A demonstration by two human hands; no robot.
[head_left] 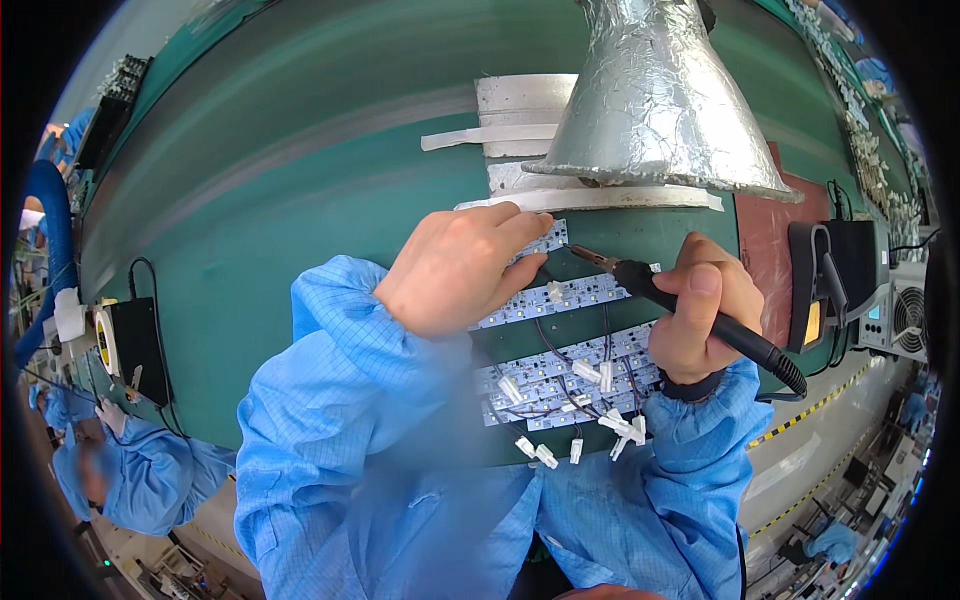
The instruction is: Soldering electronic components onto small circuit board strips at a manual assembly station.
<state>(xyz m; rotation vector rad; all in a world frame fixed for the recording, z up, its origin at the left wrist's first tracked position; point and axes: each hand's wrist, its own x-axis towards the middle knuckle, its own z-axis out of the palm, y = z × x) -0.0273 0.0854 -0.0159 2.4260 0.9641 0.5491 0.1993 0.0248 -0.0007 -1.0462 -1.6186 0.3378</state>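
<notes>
My left hand [455,265] lies over a white LED circuit board [558,237], its thumb and index finger closed at the board's end. A short dark wire shows just under those fingertips. In my right hand [710,310] is a soldering iron [655,287] with a black handle, its tip at the right end of that board. Whether the tip touches it I cannot tell. Nearer me lies another LED strip [590,292] with a white connector on it. Several more LED strips [630,350] lie side by side below, with dark wires and white plug connectors [620,425].
A foil-covered fume hood [660,110] stands beyond my hands, over white taped boards [520,100]. A soldering iron stand [815,285] rests at right by a reddish mat [765,250]. A black box with cables [135,345] sits at left on the green bench [230,260]. A co-worker in blue [150,470] is at left.
</notes>
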